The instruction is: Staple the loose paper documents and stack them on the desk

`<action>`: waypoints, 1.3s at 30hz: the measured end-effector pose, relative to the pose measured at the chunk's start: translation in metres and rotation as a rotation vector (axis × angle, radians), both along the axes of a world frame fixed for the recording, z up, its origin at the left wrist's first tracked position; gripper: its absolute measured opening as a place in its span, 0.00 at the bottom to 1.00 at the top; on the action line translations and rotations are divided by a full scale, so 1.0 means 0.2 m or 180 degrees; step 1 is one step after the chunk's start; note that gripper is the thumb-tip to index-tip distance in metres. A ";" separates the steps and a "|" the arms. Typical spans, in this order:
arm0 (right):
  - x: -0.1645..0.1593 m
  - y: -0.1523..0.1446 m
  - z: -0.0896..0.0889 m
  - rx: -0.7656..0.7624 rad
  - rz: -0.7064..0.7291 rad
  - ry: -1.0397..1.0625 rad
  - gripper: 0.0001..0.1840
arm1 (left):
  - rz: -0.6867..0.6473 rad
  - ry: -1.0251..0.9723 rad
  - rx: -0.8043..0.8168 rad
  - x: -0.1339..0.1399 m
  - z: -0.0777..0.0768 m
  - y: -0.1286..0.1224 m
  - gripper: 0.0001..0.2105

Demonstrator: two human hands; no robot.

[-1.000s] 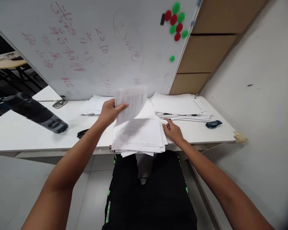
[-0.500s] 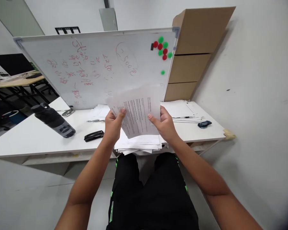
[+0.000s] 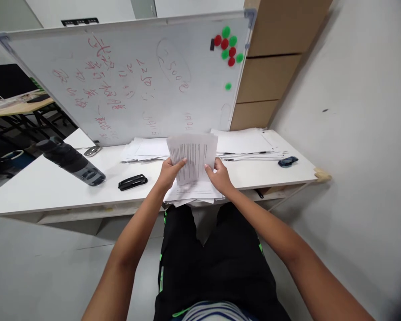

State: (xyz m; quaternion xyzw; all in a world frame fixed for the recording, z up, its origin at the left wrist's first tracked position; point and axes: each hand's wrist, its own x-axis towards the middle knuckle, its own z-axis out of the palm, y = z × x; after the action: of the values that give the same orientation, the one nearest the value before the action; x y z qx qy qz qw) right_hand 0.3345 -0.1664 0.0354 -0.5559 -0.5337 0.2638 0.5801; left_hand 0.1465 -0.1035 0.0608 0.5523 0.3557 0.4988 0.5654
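White table (image 3: 47,189) carries paper stacks front (image 3: 194,194), back-left (image 3: 147,149), back-right (image 3: 243,142); black stapler (image 3: 132,182), dark bottle (image 3: 70,161) lying, small dark object (image 3: 288,161), whiteboard (image 3: 127,76).

Office desk, as I see it.
A scribbled whiteboard (image 3: 127,80), paper stacks (image 3: 243,142) and a stapler (image 3: 132,182) on a white table (image 3: 36,191).

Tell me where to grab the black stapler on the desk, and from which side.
Grip the black stapler across its long narrow body near the middle, coming from above. It lies flat on the white desk, lengthwise left to right, with bare desk around it, left of the left hand.
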 end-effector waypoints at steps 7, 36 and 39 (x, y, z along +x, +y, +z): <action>0.03 -0.06 -0.09 0.0078 0.0044 -0.0217 0.20 | -0.0279 0.0569 -0.0269 -0.04 -0.03 -0.05 0.24; 0.19 -0.22 -0.20 -0.0315 0.0270 -0.0276 0.21 | 0.0171 0.1457 0.0656 -0.23 -0.13 -0.22 0.18; 0.20 -0.23 -0.18 -0.0333 0.0256 -0.0199 0.21 | 0.0227 0.1563 0.0770 -0.22 -0.14 -0.22 0.16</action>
State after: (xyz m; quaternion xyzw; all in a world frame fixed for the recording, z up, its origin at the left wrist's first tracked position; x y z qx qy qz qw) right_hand 0.3738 -0.2114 -0.0008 -0.5715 -0.5590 0.2969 0.5223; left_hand 0.1025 -0.1476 0.0320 0.7073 0.4391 0.4084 0.3742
